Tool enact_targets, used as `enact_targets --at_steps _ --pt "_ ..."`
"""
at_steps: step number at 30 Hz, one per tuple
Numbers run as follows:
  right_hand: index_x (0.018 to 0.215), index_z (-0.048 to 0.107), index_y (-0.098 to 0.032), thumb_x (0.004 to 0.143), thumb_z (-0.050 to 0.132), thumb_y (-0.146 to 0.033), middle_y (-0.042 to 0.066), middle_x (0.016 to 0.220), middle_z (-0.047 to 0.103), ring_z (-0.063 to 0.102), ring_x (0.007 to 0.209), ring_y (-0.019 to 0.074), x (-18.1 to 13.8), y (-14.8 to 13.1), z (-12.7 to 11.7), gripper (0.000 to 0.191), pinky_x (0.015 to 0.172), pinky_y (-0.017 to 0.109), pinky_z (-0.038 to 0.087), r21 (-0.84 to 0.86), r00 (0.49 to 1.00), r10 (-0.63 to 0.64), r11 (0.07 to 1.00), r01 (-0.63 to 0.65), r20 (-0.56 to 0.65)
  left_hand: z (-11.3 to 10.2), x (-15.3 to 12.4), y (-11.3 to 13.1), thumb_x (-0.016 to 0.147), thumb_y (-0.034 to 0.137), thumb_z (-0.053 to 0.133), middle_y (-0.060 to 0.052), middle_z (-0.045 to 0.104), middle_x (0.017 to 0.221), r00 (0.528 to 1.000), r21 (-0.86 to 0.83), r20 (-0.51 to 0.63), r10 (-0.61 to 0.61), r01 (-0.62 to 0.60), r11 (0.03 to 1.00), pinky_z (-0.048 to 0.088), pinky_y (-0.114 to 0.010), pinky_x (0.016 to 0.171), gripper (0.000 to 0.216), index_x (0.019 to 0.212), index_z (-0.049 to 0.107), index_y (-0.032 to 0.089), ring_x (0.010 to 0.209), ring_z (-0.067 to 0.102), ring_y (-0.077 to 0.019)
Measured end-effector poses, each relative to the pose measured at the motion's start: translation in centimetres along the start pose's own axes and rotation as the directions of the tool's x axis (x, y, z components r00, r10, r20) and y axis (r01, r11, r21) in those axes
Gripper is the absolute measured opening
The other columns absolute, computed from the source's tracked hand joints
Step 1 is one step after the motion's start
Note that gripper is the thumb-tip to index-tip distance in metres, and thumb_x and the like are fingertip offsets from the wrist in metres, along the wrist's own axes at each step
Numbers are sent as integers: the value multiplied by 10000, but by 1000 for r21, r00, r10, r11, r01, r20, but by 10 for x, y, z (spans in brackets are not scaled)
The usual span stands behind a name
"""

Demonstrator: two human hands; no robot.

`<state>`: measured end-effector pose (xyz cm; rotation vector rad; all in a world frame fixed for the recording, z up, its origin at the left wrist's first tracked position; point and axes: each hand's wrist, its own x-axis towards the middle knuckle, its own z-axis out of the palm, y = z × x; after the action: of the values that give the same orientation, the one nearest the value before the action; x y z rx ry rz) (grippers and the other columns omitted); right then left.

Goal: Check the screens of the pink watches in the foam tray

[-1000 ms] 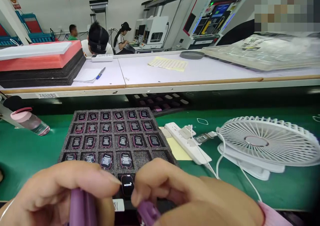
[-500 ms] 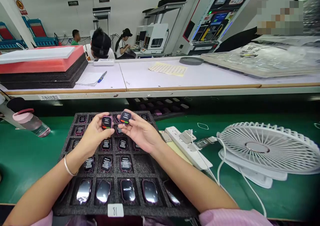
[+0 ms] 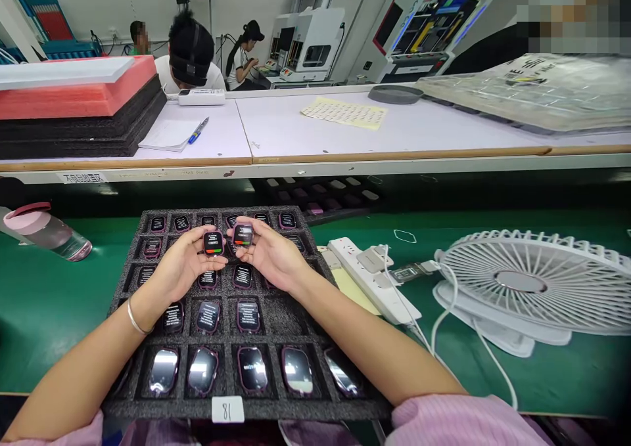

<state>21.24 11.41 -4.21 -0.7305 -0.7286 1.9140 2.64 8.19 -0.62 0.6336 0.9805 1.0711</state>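
Note:
My left hand (image 3: pixel 185 259) grips a smartwatch body (image 3: pixel 213 242) by its edges, its lit screen facing me with a red and green bar. Close beside it, my right hand (image 3: pixel 273 252) holds a second smartwatch body (image 3: pixel 242 234) with a similar lit screen. Both hands hover over a black foam tray (image 3: pixel 280 320) whose compartments hold several more watch bodies. Many of those show white text, such as the watch (image 3: pixel 248 315) in the middle. In the front row the screens look dark and glossy, like that of one watch (image 3: pixel 296 370). My forearms hide parts of the tray.
A white label (image 3: pixel 227 409) marks the tray's front edge. To the right are a power strip (image 3: pixel 372 278), cables and a white fan (image 3: pixel 522 285). A pink-lidded bottle (image 3: pixel 49 232) leans at left. Behind, a raised shelf (image 3: pixel 276 131) carries foam sheets (image 3: pixel 73 104); people sit beyond it.
The camera view has tilted down slightly. My left hand has turned, showing more of its palm and fingers under the watch. The two watches stay side by side, each still held.

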Motion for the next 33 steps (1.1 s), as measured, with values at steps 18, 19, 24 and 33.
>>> enact_targets --at_steps 18,19,24,33 --pt "1049 608 -228 993 606 -447 24 891 693 609 657 115 50 -130 91 226 570 223 511 -156 795 -496 806 571 349 73 12 135 929 297 616 10 674 818 717 198 159 679 -697 690 609 -281 569 93 931 621 204 549 675 -129" --pt "1055 604 -226 1000 597 -442 24 897 697 608 638 110 48 -134 96 223 571 226 512 -157 779 -505 793 588 371 76 11 141 929 304 617 7 675 818 697 196 177 694 -716 670 605 -282 569 97 929 621 207 552 674 -131" --pt "1086 605 -225 985 604 -527 22 932 690 605 592 99 38 -149 108 318 582 245 512 -202 743 -501 752 628 445 86 2 153 953 270 545 -18 704 801 668 196 216 712 -744 638 590 -272 566 94 960 609 201 563 682 -144" --pt "1129 573 -225 861 727 -416 27 963 731 652 684 124 24 -152 99 363 631 251 529 -205 708 -487 731 651 512 81 -7 147 935 282 582 -2 680 828 683 216 168 711 -729 649 582 -247 542 98 959 624 196 540 674 -123"
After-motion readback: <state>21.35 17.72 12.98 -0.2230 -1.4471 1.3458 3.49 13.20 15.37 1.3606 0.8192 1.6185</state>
